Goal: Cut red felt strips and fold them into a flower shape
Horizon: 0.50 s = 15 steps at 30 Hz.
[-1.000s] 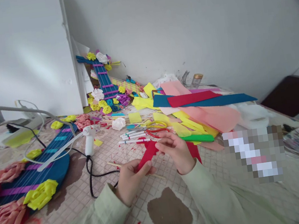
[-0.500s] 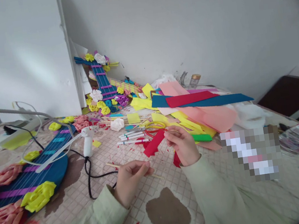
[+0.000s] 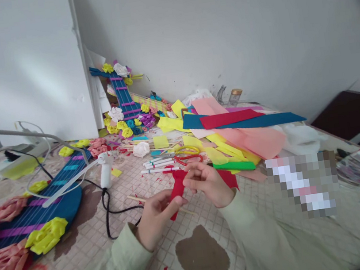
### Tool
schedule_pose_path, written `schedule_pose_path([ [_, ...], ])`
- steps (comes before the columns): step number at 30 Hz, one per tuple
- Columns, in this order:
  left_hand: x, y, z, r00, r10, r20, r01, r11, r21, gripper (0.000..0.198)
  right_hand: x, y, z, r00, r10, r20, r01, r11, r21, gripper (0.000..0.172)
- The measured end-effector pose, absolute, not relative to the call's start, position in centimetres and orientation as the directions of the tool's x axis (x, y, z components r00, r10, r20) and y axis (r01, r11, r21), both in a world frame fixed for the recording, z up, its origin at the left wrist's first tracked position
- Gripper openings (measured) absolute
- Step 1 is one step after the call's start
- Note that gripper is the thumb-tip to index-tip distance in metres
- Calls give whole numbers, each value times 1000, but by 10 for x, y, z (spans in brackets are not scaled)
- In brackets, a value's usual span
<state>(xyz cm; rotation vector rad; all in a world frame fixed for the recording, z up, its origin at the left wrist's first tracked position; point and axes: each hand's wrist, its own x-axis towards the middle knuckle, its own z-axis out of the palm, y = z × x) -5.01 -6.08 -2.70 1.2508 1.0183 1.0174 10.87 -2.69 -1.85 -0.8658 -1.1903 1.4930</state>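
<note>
A short red crepe paper strip [image 3: 177,190] hangs between my two hands. My left hand [image 3: 157,214] is closed, its thumb and fingers pinching the strip's lower part. My right hand [image 3: 209,184] pinches the upper part of the strip. A thin wooden stick [image 3: 136,199] passes behind my left fingers; whether they hold it too is hidden. Another piece of red paper [image 3: 229,178] shows on the table beyond my right wrist. Close past my hands lie yellow-and-red handled scissors [image 3: 187,152] and several white markers [image 3: 160,170].
A white glue gun [image 3: 105,174] with a black cord stands at left, beside a blue paper guitar [image 3: 65,200] with paper flowers. Another decorated guitar [image 3: 124,96] leans at the back. Crepe paper strips [image 3: 248,121] are piled at back right. The tabletop [image 3: 159,254] has a torn brown patch.
My right hand has moved left and down, bringing the red strip to my left hand, which now pinches its lower part. The red piece by my right wrist shows more.
</note>
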Motion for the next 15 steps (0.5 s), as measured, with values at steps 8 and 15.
schedule_pose_path([
  [8, -51, -57, -35, 175, 985, -3, 183, -29, 983, 30, 99, -34, -16, -296, 955, -33, -187, -92, -978, 38],
  [15, -51, -58, -35, 172, 983, 59, 276, -106, 955, 29, 96, -35, -20, -265, 962, -73, -170, -122, -978, 32],
])
